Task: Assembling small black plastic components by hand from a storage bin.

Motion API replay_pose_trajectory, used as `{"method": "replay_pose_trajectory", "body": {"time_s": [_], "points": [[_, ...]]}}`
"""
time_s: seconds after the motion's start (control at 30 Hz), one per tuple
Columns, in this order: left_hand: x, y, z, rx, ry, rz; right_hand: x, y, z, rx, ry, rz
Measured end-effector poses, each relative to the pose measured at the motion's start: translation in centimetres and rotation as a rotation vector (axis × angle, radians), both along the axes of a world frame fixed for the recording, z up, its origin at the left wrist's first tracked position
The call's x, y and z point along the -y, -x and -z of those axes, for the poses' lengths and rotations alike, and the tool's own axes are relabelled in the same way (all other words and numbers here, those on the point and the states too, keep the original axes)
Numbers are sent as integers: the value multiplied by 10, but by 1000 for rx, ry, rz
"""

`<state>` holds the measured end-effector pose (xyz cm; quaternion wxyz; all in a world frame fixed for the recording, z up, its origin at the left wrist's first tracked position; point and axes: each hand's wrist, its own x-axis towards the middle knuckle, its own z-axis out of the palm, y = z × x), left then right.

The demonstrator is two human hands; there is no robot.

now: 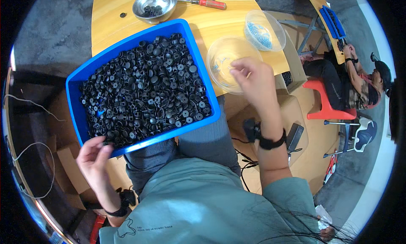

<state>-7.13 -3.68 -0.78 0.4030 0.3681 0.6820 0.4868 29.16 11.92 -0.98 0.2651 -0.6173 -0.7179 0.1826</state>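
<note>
A blue plastic tub (213, 101) full of small round black plastic parts (146, 81) rests partly on the table and over my lap. At its near left corner, my left hand (94, 159) pinches a small black plastic part between thumb and fingers. My right hand (256, 79) is over a shallow clear round dish (213, 53) in which a few small screws lie. Its thumb and forefinger come together; whatever is between them is too small to tell. Just beyond stands a clear plastic bowl (277, 30) holding many small bluish-silver screws (259, 35).
On the wooden table (114, 11) stand a steel bowl (167, 7) with several black parts and a red-handled screwdriver (211, 4). Cardboard boxes (296, 74) flank the table at right. Farther right, another person (359, 81) sits on a red stool (323, 102) at another table.
</note>
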Motion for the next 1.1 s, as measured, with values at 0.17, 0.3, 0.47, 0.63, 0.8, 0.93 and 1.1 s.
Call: {"method": "replay_pose_trajectory", "body": {"time_s": [0.17, 0.3, 0.47, 0.63, 0.8, 0.93, 1.1], "points": [[55, 125, 18, -295, 27, -414, -34, -15, 31, 306, 72, -56], [81, 165, 30, -247, 153, -467, -41, -13, 45, 499, -21, -95], [73, 159, 49, -247, 125, -448, -38, -13, 31, 142, 122, -50], [32, 71, -5, -433, -164, -419, -17, 3, -3, -776, 416, -53], [-23, -44, -42, -528, -377, 163, 23, 41, -22, -1430, 618, -254], [-56, -104, -50, -456, -603, 477, 49, 72, -38, -1507, 663, -313], [-61, -120, -43, -398, -655, 515, 60, 81, -38, -1479, 587, -332]]}}
